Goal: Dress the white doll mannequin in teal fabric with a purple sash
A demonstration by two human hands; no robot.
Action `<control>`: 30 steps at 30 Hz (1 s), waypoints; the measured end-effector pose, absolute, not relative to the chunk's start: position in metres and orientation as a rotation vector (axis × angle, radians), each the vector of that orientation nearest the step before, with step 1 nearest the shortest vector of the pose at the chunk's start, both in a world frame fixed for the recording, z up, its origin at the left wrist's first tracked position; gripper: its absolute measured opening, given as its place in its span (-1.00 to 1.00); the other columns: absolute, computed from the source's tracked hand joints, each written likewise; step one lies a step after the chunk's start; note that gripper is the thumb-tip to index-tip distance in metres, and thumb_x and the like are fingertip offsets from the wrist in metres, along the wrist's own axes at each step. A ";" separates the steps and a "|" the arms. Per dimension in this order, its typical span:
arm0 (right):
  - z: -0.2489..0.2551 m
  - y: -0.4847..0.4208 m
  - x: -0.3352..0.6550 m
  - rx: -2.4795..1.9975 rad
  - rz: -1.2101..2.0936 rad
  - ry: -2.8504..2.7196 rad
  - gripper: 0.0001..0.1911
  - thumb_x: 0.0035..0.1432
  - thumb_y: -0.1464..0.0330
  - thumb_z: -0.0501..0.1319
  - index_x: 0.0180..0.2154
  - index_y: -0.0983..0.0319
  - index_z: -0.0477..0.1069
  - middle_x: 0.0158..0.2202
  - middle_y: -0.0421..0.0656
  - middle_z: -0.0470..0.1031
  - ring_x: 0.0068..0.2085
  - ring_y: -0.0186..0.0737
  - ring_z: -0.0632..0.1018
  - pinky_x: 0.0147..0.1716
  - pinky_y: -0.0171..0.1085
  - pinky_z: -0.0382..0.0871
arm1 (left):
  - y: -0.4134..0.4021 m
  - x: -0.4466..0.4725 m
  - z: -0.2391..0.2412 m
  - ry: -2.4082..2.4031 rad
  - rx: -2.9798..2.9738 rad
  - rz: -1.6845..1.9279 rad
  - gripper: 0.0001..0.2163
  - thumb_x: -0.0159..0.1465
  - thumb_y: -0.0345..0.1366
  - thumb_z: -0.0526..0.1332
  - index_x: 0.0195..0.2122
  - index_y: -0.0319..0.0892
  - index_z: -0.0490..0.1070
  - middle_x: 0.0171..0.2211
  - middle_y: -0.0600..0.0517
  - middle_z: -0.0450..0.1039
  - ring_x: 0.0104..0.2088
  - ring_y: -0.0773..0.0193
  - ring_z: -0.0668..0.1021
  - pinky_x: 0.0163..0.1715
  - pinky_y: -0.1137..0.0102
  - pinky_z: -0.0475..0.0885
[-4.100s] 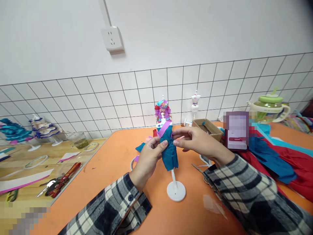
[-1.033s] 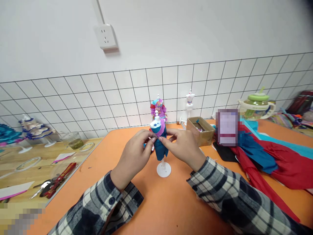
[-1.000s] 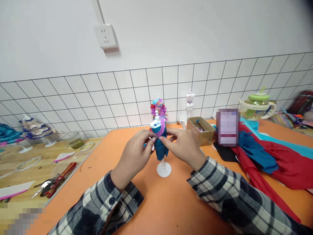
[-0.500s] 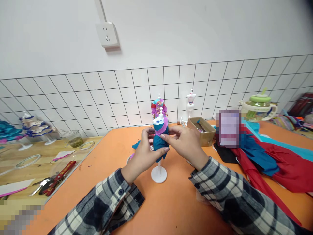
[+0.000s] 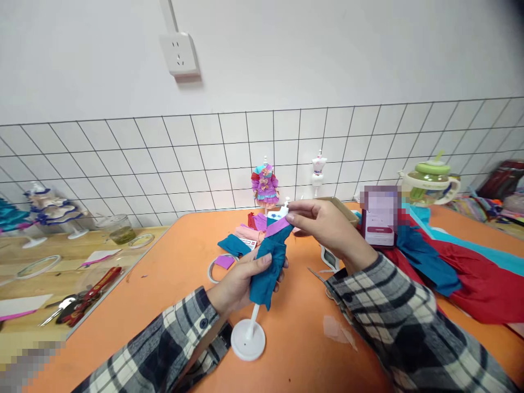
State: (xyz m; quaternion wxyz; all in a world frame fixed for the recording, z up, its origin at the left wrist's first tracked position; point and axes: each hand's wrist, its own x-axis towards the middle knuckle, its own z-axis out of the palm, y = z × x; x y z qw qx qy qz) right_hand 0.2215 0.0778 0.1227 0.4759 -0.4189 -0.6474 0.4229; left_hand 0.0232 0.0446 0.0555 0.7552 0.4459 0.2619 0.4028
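A miniature dress form (image 5: 248, 338) on a white round base leans to the right in front of me, dressed in a teal skirt (image 5: 262, 281) with a purple band (image 5: 277, 225) across its upper part. My left hand (image 5: 249, 275) is wrapped around the skirt at mid-height, thumb in front. At the top, my right hand (image 5: 323, 226) pinches the end of the purple band near the form's shoulder. Part of the bodice shows white with blue marks.
Behind stand a dress form in a purple ruffled dress (image 5: 265, 183) and a bare one (image 5: 318, 172). Fabric scraps (image 5: 235, 244) and a tape roll (image 5: 211, 271) lie left; scissors (image 5: 317, 274), a phone (image 5: 379, 218), red cloth (image 5: 483, 273) and a teapot (image 5: 429, 180) lie right.
The dress form has gone from upright to tilted, its base nearer me. My left hand has moved down around the skirt; my right hand has moved up to the purple band.
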 end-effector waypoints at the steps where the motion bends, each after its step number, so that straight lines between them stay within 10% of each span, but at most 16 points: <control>1: 0.122 0.080 0.224 -1.078 0.965 -1.600 -0.70 0.09 0.33 0.34 -0.12 0.27 0.53 -0.23 -0.06 0.62 -0.24 -0.19 0.61 -0.35 -0.27 0.54 | 0.046 0.023 0.054 0.550 0.956 0.851 -0.50 0.01 -0.05 0.46 -0.12 -0.21 0.42 -0.24 -0.06 0.48 -0.38 0.28 0.54 -0.49 0.46 0.45; 10: 0.134 0.076 0.241 -1.101 0.827 -1.896 -0.84 0.02 0.30 0.36 -0.36 0.25 0.52 -0.42 -0.15 0.55 -0.38 -0.27 0.53 -0.45 -0.33 0.38 | 0.051 0.031 0.047 0.812 0.940 0.932 -0.64 0.21 -0.03 0.30 -0.19 -0.26 0.42 -0.38 -0.06 0.53 -0.50 0.31 0.53 -0.51 0.45 0.40; 21: 0.137 0.056 0.226 -0.685 1.085 -1.675 -0.78 0.10 0.33 0.32 -0.18 0.22 0.49 -0.26 -0.17 0.51 -0.27 -0.31 0.52 -0.27 -0.32 0.44 | 0.064 0.033 0.023 0.665 0.745 0.832 -0.69 0.09 -0.39 0.31 -0.12 -0.32 0.48 -0.25 -0.14 0.57 -0.28 0.16 0.61 -0.25 0.34 0.47; 30: 0.072 0.061 0.247 -0.897 1.433 -1.913 -0.77 0.09 0.31 0.34 -0.19 0.25 0.49 -0.41 -0.25 0.41 -0.40 -0.39 0.39 -0.38 -0.37 0.27 | 0.116 0.046 -0.002 0.692 0.875 0.857 -0.75 0.04 -0.45 0.40 -0.22 -0.27 0.51 -0.39 -0.02 0.56 -0.44 0.27 0.56 -0.41 0.44 0.37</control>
